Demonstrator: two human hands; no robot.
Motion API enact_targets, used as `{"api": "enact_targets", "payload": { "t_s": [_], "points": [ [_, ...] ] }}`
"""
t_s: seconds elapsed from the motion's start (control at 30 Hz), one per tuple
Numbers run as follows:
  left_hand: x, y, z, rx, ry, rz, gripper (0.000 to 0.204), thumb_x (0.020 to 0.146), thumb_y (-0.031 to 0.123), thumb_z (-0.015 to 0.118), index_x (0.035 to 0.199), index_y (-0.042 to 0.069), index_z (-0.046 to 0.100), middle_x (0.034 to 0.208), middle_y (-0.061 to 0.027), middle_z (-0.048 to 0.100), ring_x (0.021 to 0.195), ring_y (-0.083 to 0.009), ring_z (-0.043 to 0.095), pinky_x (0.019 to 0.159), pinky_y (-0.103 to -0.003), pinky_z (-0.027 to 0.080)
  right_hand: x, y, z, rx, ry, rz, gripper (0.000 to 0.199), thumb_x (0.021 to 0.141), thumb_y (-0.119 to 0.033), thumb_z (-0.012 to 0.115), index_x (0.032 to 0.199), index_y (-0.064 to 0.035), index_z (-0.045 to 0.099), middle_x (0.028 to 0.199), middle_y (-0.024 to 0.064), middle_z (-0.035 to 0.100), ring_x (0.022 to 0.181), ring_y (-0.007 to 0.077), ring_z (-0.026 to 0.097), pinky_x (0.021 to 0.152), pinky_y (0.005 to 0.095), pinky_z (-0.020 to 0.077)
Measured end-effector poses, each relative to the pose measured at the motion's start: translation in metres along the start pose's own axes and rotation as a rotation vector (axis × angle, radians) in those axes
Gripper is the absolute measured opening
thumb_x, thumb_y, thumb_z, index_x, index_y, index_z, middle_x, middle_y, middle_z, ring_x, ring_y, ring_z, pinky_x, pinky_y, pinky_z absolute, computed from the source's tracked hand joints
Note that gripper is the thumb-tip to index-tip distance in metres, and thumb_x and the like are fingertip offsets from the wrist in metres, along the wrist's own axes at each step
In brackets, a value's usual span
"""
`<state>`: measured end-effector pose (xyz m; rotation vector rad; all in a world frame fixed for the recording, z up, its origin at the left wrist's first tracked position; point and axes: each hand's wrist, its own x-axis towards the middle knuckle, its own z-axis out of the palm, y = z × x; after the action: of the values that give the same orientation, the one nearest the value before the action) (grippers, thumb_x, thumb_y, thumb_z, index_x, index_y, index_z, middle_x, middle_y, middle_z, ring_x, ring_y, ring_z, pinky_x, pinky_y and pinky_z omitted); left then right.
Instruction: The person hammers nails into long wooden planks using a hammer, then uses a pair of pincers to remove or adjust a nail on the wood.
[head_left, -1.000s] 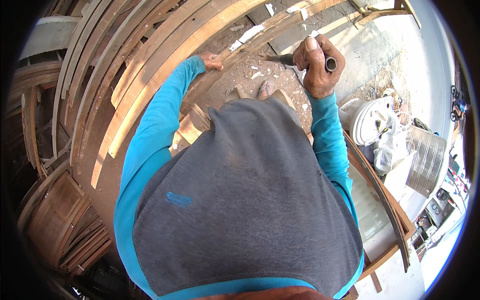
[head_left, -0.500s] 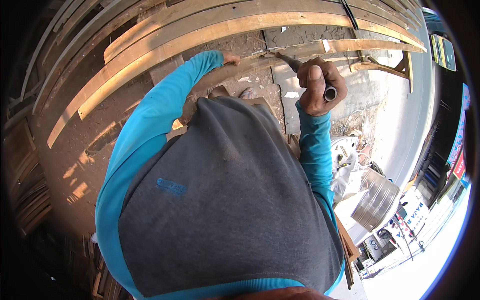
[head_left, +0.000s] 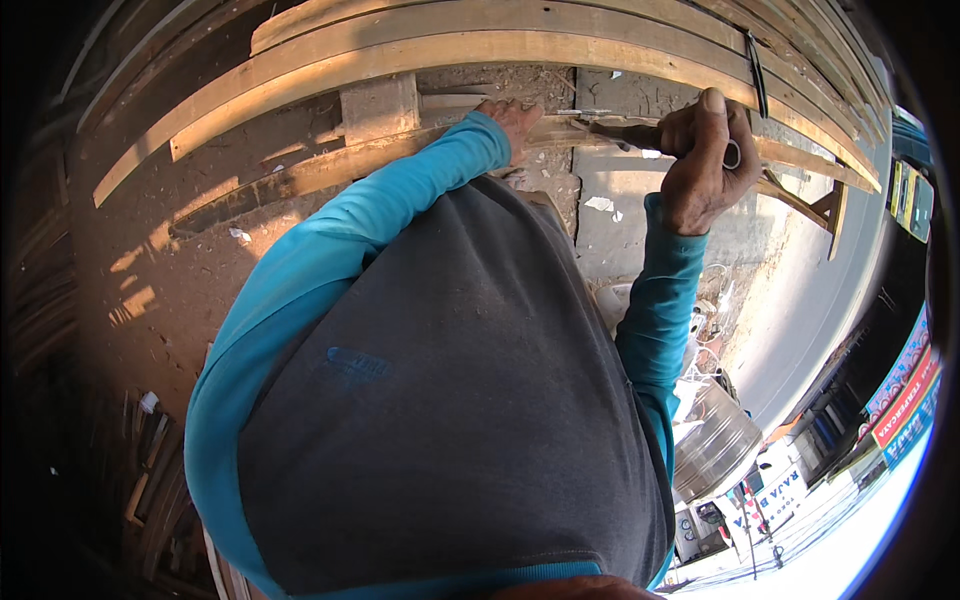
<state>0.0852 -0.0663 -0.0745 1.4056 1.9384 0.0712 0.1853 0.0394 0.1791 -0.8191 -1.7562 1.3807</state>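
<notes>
A long, narrow wooden plank [head_left: 345, 165] runs crosswise in front of me, rough and dark in places. My left hand [head_left: 512, 128] rests over it, fingers bent around the wood. In my right hand [head_left: 708, 160] is a dark bar-like tool [head_left: 630, 134] with a hollow, tube-shaped handle, whose round open end points back toward me. The fingers are wrapped around this handle. The tool's far tip meets the plank just to the right of my left hand; its exact shape is too small to tell.
Long stacked boards [head_left: 420, 58] curve across the far side, with a black strap [head_left: 756, 75] hanging over them. A short wide board [head_left: 380, 108] lies beneath. White scraps [head_left: 600, 204] litter the ground. A clear ribbed container [head_left: 715, 440] stands at my right, near the road.
My left hand has moved right along the plank, closer to the tool's tip. My right hand has shifted right with the tool, and the whole view has turned somewhat.
</notes>
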Motion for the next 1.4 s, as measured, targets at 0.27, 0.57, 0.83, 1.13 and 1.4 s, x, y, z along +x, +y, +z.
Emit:
{"api": "enact_targets", "payload": {
  "t_s": [0.27, 0.57, 0.83, 1.13, 1.4],
  "points": [
    [-0.01, 0.011, 0.017, 0.131, 0.145, 0.069, 0.073, 0.08, 0.039, 0.071, 0.143, 0.019, 0.039, 0.137, -0.0218, 0.049, 0.129, -0.0402, 0.049, 0.105, -0.055, 0.035, 0.037, 0.025, -0.084, 0.109, 0.202, -0.024, 0.046, 0.094, -0.021, 0.041, 0.053, -0.0176, 0.02, 0.049, 0.0011, 0.024, 0.045, 0.0147, 0.023, 0.047, 0.031, 0.0292],
    [0.004, -0.002, 0.013, 0.005, 0.015, -0.006, 0.083, 0.083, 0.05, 0.065, 0.153, 0.021, 0.03, 0.145, -0.0181, 0.047, 0.137, -0.0382, 0.044, 0.112, -0.054, 0.031, 0.05, 0.04, -0.084, 0.171, -0.054, -0.145, 0.04, 0.099, -0.016, 0.042, 0.06, -0.0076, 0.04, 0.049, 0.0035, 0.037, 0.042, 0.0133, 0.033, 0.042, 0.0312, 0.0331],
    [0.008, 0.007, 0.017, 0.065, 0.11, -0.026, 0.082, 0.083, 0.052, 0.065, 0.151, 0.02, 0.033, 0.155, -0.0208, 0.038, 0.138, -0.0402, 0.042, 0.114, -0.052, 0.031, 0.052, 0.011, -0.044, 0.163, -0.08, -0.121, 0.034, 0.098, -0.024, 0.055, 0.071, -0.0026, 0.054, 0.052, 0.0074, 0.046, 0.043, 0.0138, 0.042, 0.043, 0.0305, 0.038],
    [0.014, 0.021, 0.001, 0.064, 0.016, -0.089, 0.08, 0.084, 0.052, 0.064, 0.151, 0.02, 0.033, 0.153, -0.0154, 0.04, 0.139, -0.0365, 0.042, 0.113, -0.053, 0.031, 0.073, 0.029, -0.084, 0.1, -0.013, -0.092, 0.034, 0.097, -0.018, 0.05, 0.065, -0.0071, 0.048, 0.052, -0.0016, 0.038, 0.047, 0.0103, 0.039, 0.049, 0.029, 0.0343],
    [0.027, 0.045, -0.005, 0.05, 0.193, -0.032, 0.072, 0.077, 0.043, 0.076, 0.134, 0.013, 0.046, 0.132, -0.0184, 0.057, 0.121, -0.0397, 0.056, 0.102, -0.054, 0.043, 0.09, 0.037, -0.148, 0.406, -0.057, 0.034, 0.034, 0.096, -0.022, 0.054, 0.067, -0.0076, 0.047, 0.052, -0.0015, 0.045, 0.042, 0.0071, 0.04, 0.041, 0.026, 0.035]
  ]
}}
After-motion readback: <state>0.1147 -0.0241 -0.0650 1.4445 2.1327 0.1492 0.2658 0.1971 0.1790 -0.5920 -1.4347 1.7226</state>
